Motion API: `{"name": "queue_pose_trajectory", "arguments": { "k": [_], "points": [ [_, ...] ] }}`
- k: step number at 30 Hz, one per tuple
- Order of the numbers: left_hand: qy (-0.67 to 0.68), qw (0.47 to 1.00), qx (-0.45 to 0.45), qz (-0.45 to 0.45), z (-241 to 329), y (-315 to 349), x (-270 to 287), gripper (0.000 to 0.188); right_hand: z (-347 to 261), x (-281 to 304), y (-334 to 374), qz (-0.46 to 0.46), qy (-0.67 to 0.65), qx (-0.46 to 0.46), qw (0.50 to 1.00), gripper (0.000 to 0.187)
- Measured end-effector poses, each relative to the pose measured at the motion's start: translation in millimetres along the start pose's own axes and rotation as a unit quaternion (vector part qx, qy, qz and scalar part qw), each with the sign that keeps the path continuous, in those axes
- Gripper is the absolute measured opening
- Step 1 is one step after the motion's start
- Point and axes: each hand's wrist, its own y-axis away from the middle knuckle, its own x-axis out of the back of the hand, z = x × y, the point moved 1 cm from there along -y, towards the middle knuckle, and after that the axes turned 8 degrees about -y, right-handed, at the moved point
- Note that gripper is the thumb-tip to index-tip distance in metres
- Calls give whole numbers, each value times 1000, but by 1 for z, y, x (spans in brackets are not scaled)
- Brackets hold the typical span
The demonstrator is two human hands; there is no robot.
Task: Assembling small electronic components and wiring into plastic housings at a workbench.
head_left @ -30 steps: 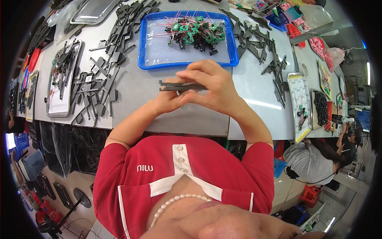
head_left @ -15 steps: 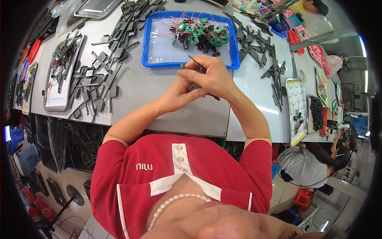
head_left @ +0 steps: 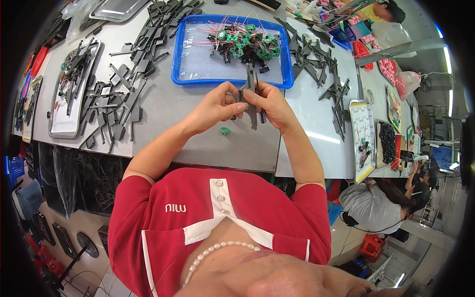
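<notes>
In front of my chest both hands grip a long dark grey plastic part (head_left: 250, 86), held lengthwise away from me. My left hand (head_left: 216, 105) is closed, its thumb and fingers pinching the part's left side. Closed on the part's right side is my right hand (head_left: 273, 106), thumb on top. A thin dark object also shows by the right fingers; its kind is unclear. On the table below my left hand lies a small green circuit board (head_left: 224, 131). Just beyond my hands, a blue tray (head_left: 225, 81) holds a heap of green circuit boards (head_left: 247, 42) with black pieces and red wires.
Loose dark grey plastic parts (head_left: 118, 79) are strewn across the left, with more parts (head_left: 321, 64) at the right. A metal tray (head_left: 64, 123) stands far left, another tray (head_left: 363, 143) at right. A person in grey (head_left: 368, 205) sits beyond the table's right end.
My hands have moved apart from their overlap, and the grey part has swung to point away from me. The small green board on the table now shows.
</notes>
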Motion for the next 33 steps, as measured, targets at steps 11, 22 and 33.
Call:
{"name": "queue_pose_trajectory", "arguments": {
  "k": [11,22,33],
  "points": [
    [-233,969,-68,36,-9,1,-5,19,22,-1,3,44,-23,79,996,17],
    [-50,971,-180,148,-1,-6,3,36,23,-12,15,157,319,194,914,18],
    [-26,952,-249,177,11,7,18,17,25,-27,12,105,412,327,844,15]
  ]
}}
